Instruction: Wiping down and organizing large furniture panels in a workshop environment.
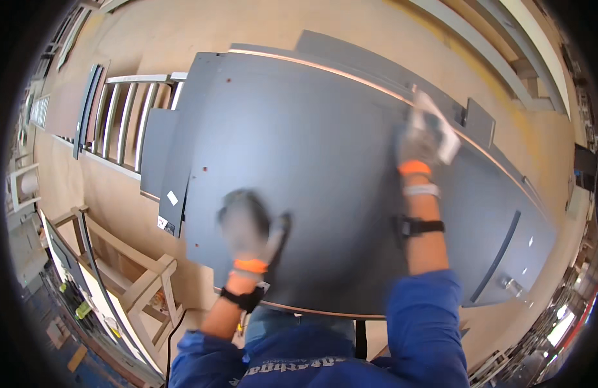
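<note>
A large dark grey panel (305, 149) with pale, wood-coloured edges lies flat in front of me, with a few small holes near its left side. My left hand (247, 226), in a grey glove with an orange cuff, is over the panel's near left part. Its thumb stands apart from the blurred fingers, and it holds nothing. Toward the far right edge of the panel, my right hand (418, 142), gloved the same way, is closed on a white cloth (446, 139). Motion smears that hand, and its fingers are partly hidden.
More dark panels (350, 52) lie beneath and beyond the large one. A dark strip (499, 258) and a small clear glass-like object (513, 286) rest at the right. A slatted frame (127, 123) is at the left, and a wooden stand (143, 284) at the lower left.
</note>
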The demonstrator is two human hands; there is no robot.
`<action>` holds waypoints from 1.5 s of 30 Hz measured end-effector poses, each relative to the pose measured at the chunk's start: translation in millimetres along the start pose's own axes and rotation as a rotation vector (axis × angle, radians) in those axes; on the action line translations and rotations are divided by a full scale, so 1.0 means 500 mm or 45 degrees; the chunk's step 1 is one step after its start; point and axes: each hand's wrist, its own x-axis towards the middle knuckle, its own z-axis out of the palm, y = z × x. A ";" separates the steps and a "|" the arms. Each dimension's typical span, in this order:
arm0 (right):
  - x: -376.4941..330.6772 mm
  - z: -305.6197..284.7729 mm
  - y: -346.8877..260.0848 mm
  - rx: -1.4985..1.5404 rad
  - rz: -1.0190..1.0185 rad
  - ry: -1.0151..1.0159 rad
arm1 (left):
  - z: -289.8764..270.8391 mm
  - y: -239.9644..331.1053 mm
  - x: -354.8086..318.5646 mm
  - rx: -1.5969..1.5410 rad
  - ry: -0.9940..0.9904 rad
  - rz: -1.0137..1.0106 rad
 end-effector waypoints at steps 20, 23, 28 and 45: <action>-0.310 -0.111 -0.593 0.730 -1.427 -0.550 | -0.009 -0.403 -0.403 -1.185 -0.748 -1.481; -0.082 -0.062 -0.603 0.411 -1.097 -0.594 | 0.001 -0.412 -0.443 -1.066 -0.701 -1.322; 0.064 0.039 -0.558 0.184 -0.913 0.079 | 0.042 -0.410 -0.439 -1.023 -0.429 -1.144; 0.101 0.031 -0.560 0.222 -0.922 0.011 | 0.052 -0.364 -0.445 -0.474 -0.001 -1.020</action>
